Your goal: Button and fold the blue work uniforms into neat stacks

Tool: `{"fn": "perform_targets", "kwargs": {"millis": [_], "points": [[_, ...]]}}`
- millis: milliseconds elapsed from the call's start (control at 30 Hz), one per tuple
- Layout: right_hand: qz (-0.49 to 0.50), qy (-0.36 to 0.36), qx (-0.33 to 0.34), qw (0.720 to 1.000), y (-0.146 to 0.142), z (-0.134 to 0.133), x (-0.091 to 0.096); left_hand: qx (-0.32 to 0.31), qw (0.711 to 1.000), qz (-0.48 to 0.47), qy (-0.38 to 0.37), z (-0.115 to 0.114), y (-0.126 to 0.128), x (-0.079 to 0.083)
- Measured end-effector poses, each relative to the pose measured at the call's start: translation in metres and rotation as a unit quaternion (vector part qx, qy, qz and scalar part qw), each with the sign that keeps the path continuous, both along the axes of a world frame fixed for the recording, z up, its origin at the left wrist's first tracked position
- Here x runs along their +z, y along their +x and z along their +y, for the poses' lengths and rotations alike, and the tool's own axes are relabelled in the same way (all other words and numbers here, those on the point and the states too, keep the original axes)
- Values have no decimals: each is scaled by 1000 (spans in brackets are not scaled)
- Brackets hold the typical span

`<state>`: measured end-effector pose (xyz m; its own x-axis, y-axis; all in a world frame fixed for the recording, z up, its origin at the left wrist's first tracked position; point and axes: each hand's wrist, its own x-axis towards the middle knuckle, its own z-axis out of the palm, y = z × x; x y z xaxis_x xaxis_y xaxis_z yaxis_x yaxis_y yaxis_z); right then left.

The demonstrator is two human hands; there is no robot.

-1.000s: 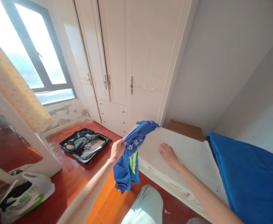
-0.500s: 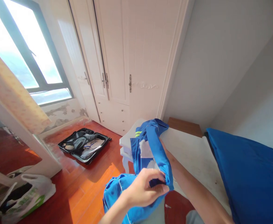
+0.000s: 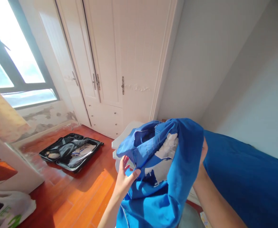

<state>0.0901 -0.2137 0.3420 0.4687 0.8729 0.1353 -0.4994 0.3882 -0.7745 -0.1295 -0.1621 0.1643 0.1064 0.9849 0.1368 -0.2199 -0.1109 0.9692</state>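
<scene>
A blue work jacket [image 3: 188, 148] with pale stitched seams hangs bunched up in front of me, its cloth gathered in folds. White patches [image 3: 168, 147] show on the part facing me. At its left side my left hand [image 3: 124, 179] grips a fold, thumb on the near face and fingers curled at the edge. My right hand [image 3: 203, 151] supports the jacket from the right; most of its fingers are hidden behind the cloth.
A white table [image 3: 126, 129] stands behind the jacket, before a white wardrobe [image 3: 139, 63]. An open black suitcase [image 3: 75, 169] with packed items lies on the red wood floor [image 3: 84, 199]. Blue cloth [image 3: 243, 177] spreads at right, and a plastic bag [image 3: 22, 205] sits lower left.
The jacket has been lifted and bunched, its sleeve no longer stretched toward the table. My left hand moved left to another fold; my right hand rose at the right side. The view turned right.
</scene>
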Motion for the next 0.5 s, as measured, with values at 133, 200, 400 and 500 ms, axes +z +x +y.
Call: {"fn": "perform_targets", "kwargs": {"millis": [133,200,400,500], "points": [[8,26,-43,999,-11,-19,17,-191,980,-49,-27,-6,17,10],[-5,27,-52,998,-5,-29,20,-203,977,-52,-24,-10,16,21],[-229,-19,-112,967,70,-91,-19,-109,990,-89,-28,-10,-26,68],[-412,-154,-16,898,87,-134,-60,-34,998,-2,58,-11,-50,87]]}}
